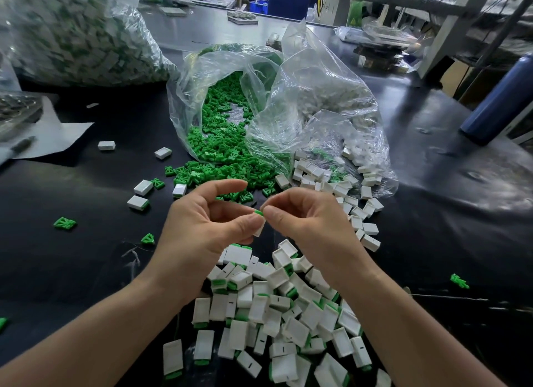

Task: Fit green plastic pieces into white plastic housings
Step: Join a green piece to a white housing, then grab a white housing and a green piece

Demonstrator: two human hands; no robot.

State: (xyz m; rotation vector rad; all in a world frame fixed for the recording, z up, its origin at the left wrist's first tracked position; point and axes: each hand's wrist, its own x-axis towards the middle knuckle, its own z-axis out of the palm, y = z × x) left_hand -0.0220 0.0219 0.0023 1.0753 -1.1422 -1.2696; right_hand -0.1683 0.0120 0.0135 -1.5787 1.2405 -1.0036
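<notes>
Fingertips (pixel 253 221) meeting over a black table (pixel 86 271): pinching a small white housing (pixel 259 230) between thumb and fingers of the left hand (pixel 202 225), and nipping a green piece (pixel 258 212) at the housing's upper end between thumb and forefinger of the right hand (pixel 311 225). With the other fingers of both hands loosely curled, left forefinger arched above the work. Held in the air just above a heap of fitted housings (pixel 277 308), white with green ends showing, nearest the body. Beyond the hands, spilling onto the table from an open clear bag (pixel 190 78): loose green pieces (pixel 202 170). Touching it on the right, a second clear bag (pixel 326 98) of empty white housings. Scattered to the left, well apart: single housings (pixel 106 145) and stray green pieces (pixel 65 222). Far left: a large clear bag of mixed parts (pixel 72 31), plus a marker (pixel 23 145) on a grey sheet (pixel 57 135). Far right: a dark blue bottle (pixel 501 98), leaning.
</notes>
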